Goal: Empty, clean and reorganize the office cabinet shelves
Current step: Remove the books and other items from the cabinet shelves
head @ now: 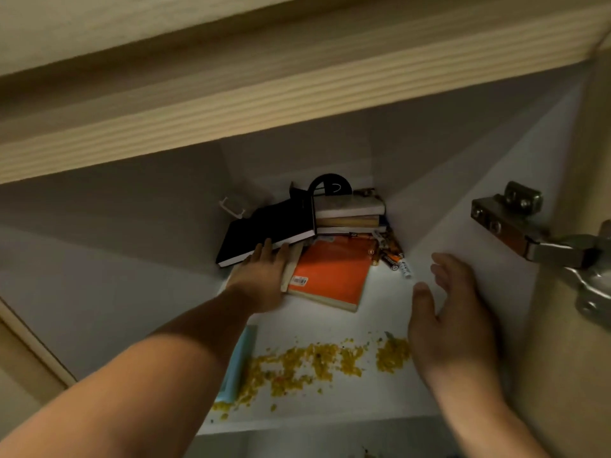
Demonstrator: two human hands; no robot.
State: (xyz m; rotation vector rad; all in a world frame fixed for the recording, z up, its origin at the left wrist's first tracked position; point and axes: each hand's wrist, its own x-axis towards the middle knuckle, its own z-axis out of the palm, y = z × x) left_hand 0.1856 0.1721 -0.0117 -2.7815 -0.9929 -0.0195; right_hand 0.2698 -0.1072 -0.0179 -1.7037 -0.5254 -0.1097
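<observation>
Left hand: the left hand [261, 279] is deep in the cabinet, palm down, fingers stretched out straight, the tips touching the lower edge of the black notebook [269, 231]; nothing is clutched.
Right hand: the right hand [453, 312] hovers over the right side of the shelf, fingers relaxed and slightly curved, thumb apart, holding nothing and near the cabinet's right wall [496, 180].
Black notebook: it's tilted, its far end propped up toward the back corner, its near corner low beside the left hand's fingers.
Orange book: the orange book [334, 272] lies flat on the shelf just right of the left hand, barcode label facing up, one corner pointing toward the viewer.
Wooden stick: a pale wooden strip [291, 271] lies between the left hand and the orange book, touching the book's edge.
Stacked books: a small stack of books [350, 214] sits flat in the back corner, with a black half-round item [330, 186] standing behind it.
Batteries: loose batteries [391, 257] are scattered along the right wall, just beside the orange book.
Shelf: the white shelf [330, 404] carries a band of yellow crumbs [317, 361] across its front half.
Blue item: a light blue flat object [239, 365] lies at the shelf's left front, partly behind the left forearm.
Hinge: a metal door hinge [515, 223] is fixed to the right wall.
</observation>
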